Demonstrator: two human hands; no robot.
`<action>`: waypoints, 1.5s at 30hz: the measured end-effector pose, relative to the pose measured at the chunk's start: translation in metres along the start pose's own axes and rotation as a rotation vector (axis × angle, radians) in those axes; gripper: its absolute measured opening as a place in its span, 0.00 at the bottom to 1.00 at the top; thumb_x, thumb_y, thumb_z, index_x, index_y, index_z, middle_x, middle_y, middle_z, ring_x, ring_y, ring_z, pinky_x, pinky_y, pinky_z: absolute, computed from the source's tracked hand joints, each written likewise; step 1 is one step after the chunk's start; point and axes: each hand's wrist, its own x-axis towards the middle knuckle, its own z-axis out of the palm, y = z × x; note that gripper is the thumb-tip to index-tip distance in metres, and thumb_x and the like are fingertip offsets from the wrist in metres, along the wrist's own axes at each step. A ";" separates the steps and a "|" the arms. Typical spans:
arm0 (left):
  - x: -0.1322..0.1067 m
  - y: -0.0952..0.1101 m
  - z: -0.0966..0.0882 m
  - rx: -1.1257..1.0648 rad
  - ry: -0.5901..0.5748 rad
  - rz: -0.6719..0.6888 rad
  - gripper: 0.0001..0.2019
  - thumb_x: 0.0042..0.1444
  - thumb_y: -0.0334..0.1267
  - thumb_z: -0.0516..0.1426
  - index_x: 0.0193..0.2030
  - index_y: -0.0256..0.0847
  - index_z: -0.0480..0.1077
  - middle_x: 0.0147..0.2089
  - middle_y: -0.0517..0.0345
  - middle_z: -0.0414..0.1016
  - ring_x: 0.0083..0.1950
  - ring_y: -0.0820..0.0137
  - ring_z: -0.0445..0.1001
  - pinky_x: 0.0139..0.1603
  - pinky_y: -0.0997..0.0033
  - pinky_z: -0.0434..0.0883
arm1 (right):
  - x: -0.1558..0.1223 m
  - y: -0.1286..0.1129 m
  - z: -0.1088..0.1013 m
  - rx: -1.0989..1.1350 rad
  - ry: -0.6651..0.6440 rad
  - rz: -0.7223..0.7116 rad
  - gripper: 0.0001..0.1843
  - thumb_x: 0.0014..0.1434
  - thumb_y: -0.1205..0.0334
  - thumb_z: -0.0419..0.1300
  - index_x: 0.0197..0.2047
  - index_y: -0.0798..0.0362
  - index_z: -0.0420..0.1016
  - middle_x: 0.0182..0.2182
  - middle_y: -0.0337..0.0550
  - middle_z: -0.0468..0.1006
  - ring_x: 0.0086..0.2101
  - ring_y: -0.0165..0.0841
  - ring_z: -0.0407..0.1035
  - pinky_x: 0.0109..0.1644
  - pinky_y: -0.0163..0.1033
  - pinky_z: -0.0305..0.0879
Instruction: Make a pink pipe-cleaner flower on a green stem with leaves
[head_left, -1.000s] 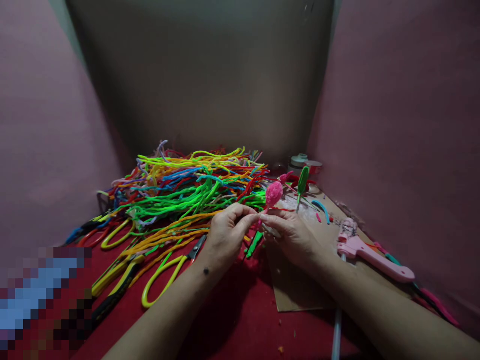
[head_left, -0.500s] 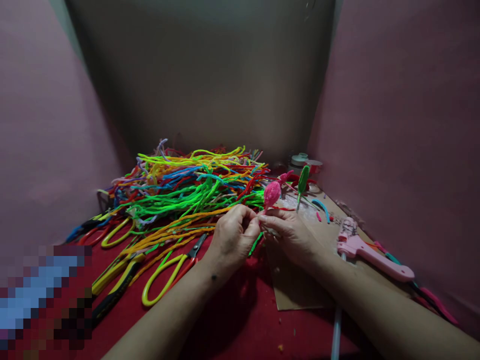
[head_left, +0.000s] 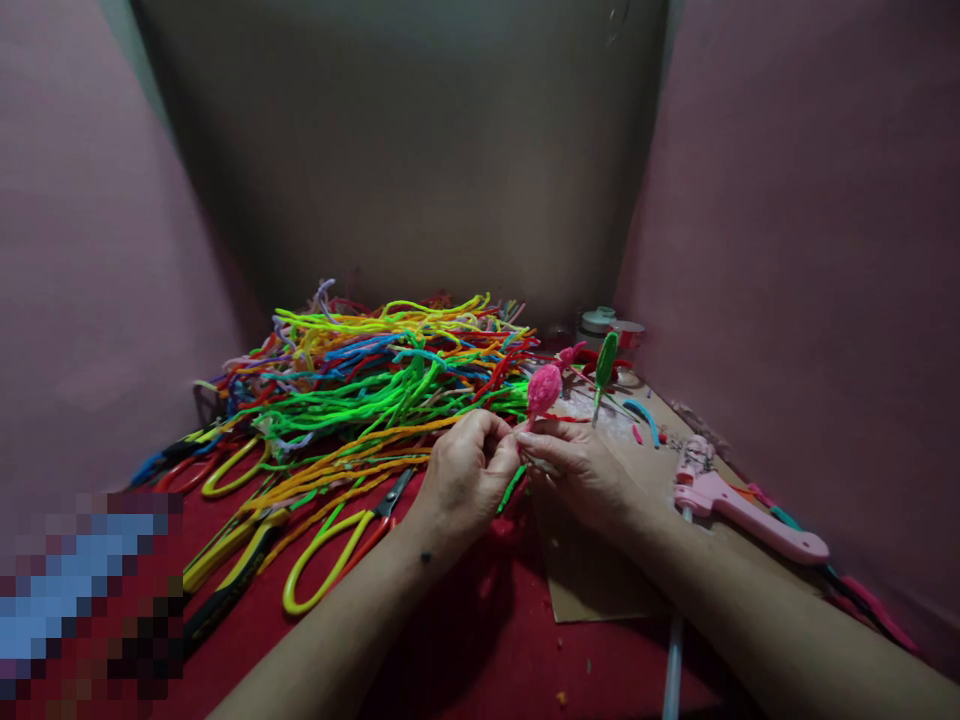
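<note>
A fuzzy pink pipe-cleaner bud [head_left: 544, 388] stands upright between my hands, its narrow lower end pinched at the fingertips. My left hand [head_left: 472, 462] is closed, thumb and forefinger gripping the bud's base from the left. From the right, my right hand [head_left: 574, 458] pinches the same spot, fingers pressed together. A green pipe-cleaner piece [head_left: 512, 490] shows just below the fingers; whether it joins the bud is hidden. Behind my right hand a green pipe-cleaner leaf [head_left: 606, 362] on a thin stem stands up, with another pink pipe-cleaner piece [head_left: 570, 353] beside it.
A large heap of multicoloured pipe cleaners [head_left: 390, 370] lies at the back left. Yellow-handled scissors [head_left: 330, 560] and yellow-black pliers [head_left: 232, 565] rest on the red cloth [head_left: 465, 640]. On the right, a pink glue gun [head_left: 750, 515] lies over cardboard [head_left: 592, 580]. A lidded jar [head_left: 598, 322] stands behind.
Almost nothing differs. Both hands keep their pinch at the pink bud's base, and the bud has barely shifted.
</note>
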 end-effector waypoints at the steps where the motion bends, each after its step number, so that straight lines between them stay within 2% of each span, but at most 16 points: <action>1: 0.000 0.000 0.000 -0.003 0.004 0.004 0.07 0.54 0.36 0.50 0.27 0.39 0.64 0.26 0.60 0.67 0.27 0.74 0.65 0.27 0.76 0.63 | 0.000 0.000 0.000 0.005 -0.003 0.005 0.06 0.47 0.61 0.64 0.26 0.55 0.74 0.24 0.37 0.71 0.28 0.29 0.62 0.38 0.38 0.57; 6: 0.001 -0.004 -0.001 -0.020 0.013 -0.017 0.07 0.54 0.37 0.51 0.27 0.39 0.64 0.26 0.60 0.67 0.28 0.74 0.65 0.28 0.75 0.63 | -0.002 -0.002 0.001 -0.006 -0.017 0.034 0.05 0.48 0.61 0.64 0.26 0.55 0.75 0.24 0.37 0.70 0.28 0.29 0.61 0.37 0.38 0.57; 10: 0.005 -0.005 -0.006 -0.171 -0.004 -0.100 0.08 0.54 0.40 0.51 0.28 0.39 0.64 0.26 0.60 0.67 0.27 0.74 0.65 0.28 0.75 0.63 | -0.002 -0.003 0.003 0.009 -0.016 0.057 0.05 0.48 0.61 0.63 0.25 0.54 0.74 0.21 0.35 0.68 0.25 0.28 0.60 0.33 0.37 0.56; 18: 0.002 0.017 -0.017 -0.305 -0.117 -0.120 0.10 0.56 0.39 0.51 0.28 0.37 0.67 0.25 0.62 0.63 0.26 0.76 0.59 0.27 0.77 0.60 | 0.003 -0.007 0.003 0.088 0.051 0.002 0.05 0.45 0.63 0.64 0.28 0.54 0.76 0.23 0.37 0.73 0.26 0.29 0.64 0.32 0.35 0.58; 21: -0.002 0.022 -0.022 -0.344 -0.248 -0.021 0.13 0.57 0.40 0.49 0.25 0.37 0.66 0.23 0.63 0.59 0.24 0.77 0.56 0.26 0.76 0.57 | 0.005 -0.006 0.002 0.118 0.079 -0.027 0.04 0.44 0.63 0.63 0.27 0.54 0.76 0.24 0.38 0.74 0.27 0.29 0.64 0.32 0.36 0.59; 24: -0.005 0.026 -0.024 -0.391 -0.460 0.078 0.11 0.52 0.36 0.56 0.21 0.36 0.63 0.24 0.63 0.60 0.27 0.77 0.58 0.28 0.76 0.58 | 0.005 -0.006 0.002 0.095 0.107 -0.046 0.03 0.45 0.63 0.62 0.25 0.54 0.75 0.22 0.36 0.72 0.25 0.28 0.62 0.32 0.36 0.58; 26: -0.007 0.028 -0.025 -0.481 -0.644 0.049 0.06 0.48 0.32 0.59 0.26 0.36 0.64 0.26 0.62 0.64 0.28 0.77 0.60 0.29 0.77 0.60 | 0.005 -0.006 0.001 0.058 0.131 -0.053 0.03 0.45 0.64 0.62 0.26 0.54 0.75 0.21 0.35 0.71 0.24 0.28 0.60 0.31 0.36 0.57; 28: -0.008 0.030 -0.025 -0.582 -0.760 -0.037 0.05 0.48 0.31 0.59 0.31 0.36 0.65 0.27 0.62 0.65 0.27 0.78 0.62 0.28 0.77 0.61 | 0.004 -0.005 0.000 0.026 0.152 -0.076 0.03 0.46 0.65 0.62 0.27 0.54 0.76 0.23 0.36 0.71 0.24 0.28 0.60 0.31 0.35 0.57; 29: -0.008 0.030 -0.024 -0.612 -0.757 -0.082 0.04 0.49 0.32 0.58 0.31 0.36 0.65 0.25 0.63 0.65 0.25 0.78 0.61 0.26 0.78 0.61 | 0.004 -0.005 -0.001 0.027 0.150 -0.083 0.03 0.46 0.65 0.62 0.27 0.54 0.76 0.23 0.36 0.71 0.25 0.28 0.60 0.31 0.35 0.57; 30: -0.008 0.030 -0.024 -0.617 -0.693 -0.118 0.05 0.50 0.34 0.58 0.29 0.36 0.65 0.23 0.64 0.63 0.22 0.79 0.60 0.23 0.79 0.59 | 0.004 -0.005 -0.001 0.041 0.141 -0.078 0.02 0.46 0.65 0.62 0.26 0.54 0.76 0.23 0.36 0.71 0.25 0.28 0.60 0.31 0.35 0.57; 33: -0.002 0.024 -0.021 -0.511 -0.287 -0.172 0.10 0.53 0.39 0.56 0.24 0.37 0.65 0.19 0.66 0.61 0.19 0.80 0.58 0.20 0.79 0.56 | 0.004 -0.006 0.000 0.091 0.106 -0.016 0.03 0.47 0.64 0.62 0.25 0.54 0.75 0.23 0.36 0.71 0.24 0.28 0.61 0.29 0.34 0.56; 35: 0.003 0.016 -0.016 -0.413 -0.063 -0.176 0.07 0.51 0.38 0.58 0.28 0.37 0.67 0.24 0.63 0.67 0.25 0.77 0.65 0.26 0.78 0.63 | 0.003 -0.007 0.001 0.087 0.093 -0.011 0.03 0.47 0.64 0.62 0.26 0.53 0.76 0.24 0.38 0.73 0.25 0.28 0.61 0.29 0.34 0.56; 36: 0.004 0.011 -0.013 -0.377 -0.026 -0.171 0.07 0.50 0.38 0.59 0.31 0.37 0.67 0.28 0.61 0.70 0.29 0.75 0.68 0.30 0.76 0.65 | 0.003 -0.007 0.002 0.081 0.087 -0.027 0.03 0.47 0.64 0.62 0.27 0.53 0.77 0.25 0.38 0.73 0.26 0.28 0.62 0.29 0.34 0.57; 40: 0.003 -0.003 0.001 -0.201 -0.113 -0.096 0.09 0.52 0.38 0.57 0.38 0.37 0.70 0.36 0.54 0.76 0.37 0.69 0.73 0.38 0.71 0.68 | 0.002 -0.006 0.002 0.072 0.069 -0.078 0.04 0.48 0.64 0.61 0.28 0.54 0.77 0.25 0.40 0.75 0.28 0.31 0.65 0.35 0.37 0.60; 43: -0.003 -0.006 0.007 0.111 -0.036 0.075 0.09 0.56 0.36 0.53 0.42 0.38 0.70 0.39 0.52 0.76 0.39 0.67 0.74 0.40 0.70 0.68 | 0.001 -0.005 0.004 0.054 0.069 -0.087 0.04 0.48 0.64 0.61 0.28 0.54 0.77 0.25 0.39 0.75 0.28 0.30 0.65 0.35 0.37 0.61; 45: -0.008 -0.007 0.009 0.360 0.015 0.186 0.10 0.59 0.36 0.49 0.40 0.37 0.70 0.36 0.51 0.75 0.37 0.67 0.73 0.38 0.69 0.67 | 0.001 -0.004 0.006 0.067 0.073 -0.088 0.04 0.49 0.63 0.61 0.27 0.55 0.76 0.25 0.39 0.76 0.27 0.30 0.65 0.35 0.37 0.61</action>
